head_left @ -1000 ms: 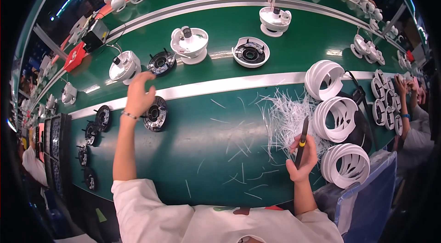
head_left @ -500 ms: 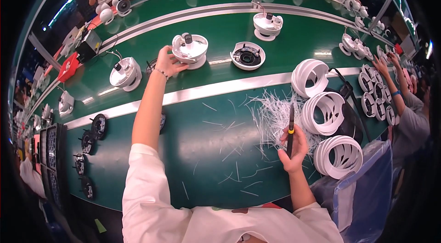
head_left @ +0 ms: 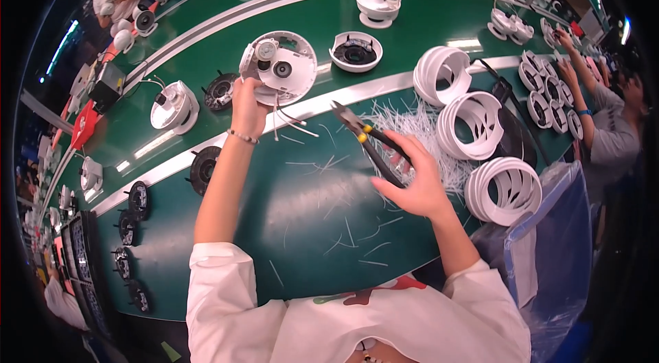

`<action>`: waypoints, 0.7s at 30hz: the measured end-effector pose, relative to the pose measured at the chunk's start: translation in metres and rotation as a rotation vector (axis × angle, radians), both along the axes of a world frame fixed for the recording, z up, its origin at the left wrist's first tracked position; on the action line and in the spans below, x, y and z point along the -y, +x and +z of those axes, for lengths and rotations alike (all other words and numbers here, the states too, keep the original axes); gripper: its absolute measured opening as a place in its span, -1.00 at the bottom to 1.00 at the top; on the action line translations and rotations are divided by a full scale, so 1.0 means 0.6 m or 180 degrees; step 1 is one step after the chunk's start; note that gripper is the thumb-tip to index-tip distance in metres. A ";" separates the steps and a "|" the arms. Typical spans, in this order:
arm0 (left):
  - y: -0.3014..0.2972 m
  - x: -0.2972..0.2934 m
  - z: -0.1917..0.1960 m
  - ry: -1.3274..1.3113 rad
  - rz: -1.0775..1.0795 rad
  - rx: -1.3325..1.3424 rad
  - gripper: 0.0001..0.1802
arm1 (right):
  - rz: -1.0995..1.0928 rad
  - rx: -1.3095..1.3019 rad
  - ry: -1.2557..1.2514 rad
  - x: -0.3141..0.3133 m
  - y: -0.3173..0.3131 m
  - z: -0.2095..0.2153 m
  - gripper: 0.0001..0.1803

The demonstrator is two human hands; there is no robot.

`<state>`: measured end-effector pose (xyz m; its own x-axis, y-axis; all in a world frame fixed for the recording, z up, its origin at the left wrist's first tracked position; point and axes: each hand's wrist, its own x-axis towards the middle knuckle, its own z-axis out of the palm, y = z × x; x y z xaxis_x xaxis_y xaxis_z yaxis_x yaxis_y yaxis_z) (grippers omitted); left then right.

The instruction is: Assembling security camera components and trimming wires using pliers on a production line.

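My left hand [head_left: 248, 112] grips the edge of a round white plastic housing [head_left: 301, 64], tilted so its inside shows a small motor and a dark round part. Thin wires [head_left: 290, 118] dangle from its lower side. In my right hand [head_left: 424, 188] is a pair of cutting pliers [head_left: 364, 135] with black-and-yellow handles. The handles are spread, and the jaws point toward the housing without touching it. Beneath the right hand lies a heap of thin white plastic strips [head_left: 398, 119]. A black disc-shaped part [head_left: 204, 169] rests beside my left forearm.
White ring stacks [head_left: 476, 195] stand right of the heap, near a blue plastic-lined bin [head_left: 552, 246]. Across the metal rail [head_left: 329, 97], the green belt holds a white bowl [head_left: 357, 69] and white units [head_left: 171, 112]. Black discs [head_left: 139, 200] line the left. Co-workers sit beyond and at right.
My left hand has lifted the white housing off the belt, tipped it toward me and brought it nearer. The pliers have swung from upright to pointing up-left, with their handles spread.
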<state>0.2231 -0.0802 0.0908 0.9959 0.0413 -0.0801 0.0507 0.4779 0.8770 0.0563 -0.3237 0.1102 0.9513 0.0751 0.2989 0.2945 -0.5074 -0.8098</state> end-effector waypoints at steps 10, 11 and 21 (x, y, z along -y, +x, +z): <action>-0.109 0.055 0.044 -0.0127 -0.0128 0.0275 -0.66 | -0.0361 0.0645 -0.0658 -0.043 0.030 -0.011 -0.30; -0.108 0.056 0.040 -0.0163 -0.0124 0.0258 -0.65 | -0.0365 0.0644 -0.0661 -0.043 0.027 -0.008 -0.30; -0.112 0.070 0.048 -0.0268 -0.0103 0.0314 -0.72 | -0.0135 0.0440 -0.0545 -0.018 0.016 -0.006 -0.29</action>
<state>0.1560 -0.1221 0.1196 0.9998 0.0064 0.0164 -0.0172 0.5494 0.8354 0.0660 -0.3130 0.1068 0.9056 0.0967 0.4130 0.3721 -0.6485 -0.6641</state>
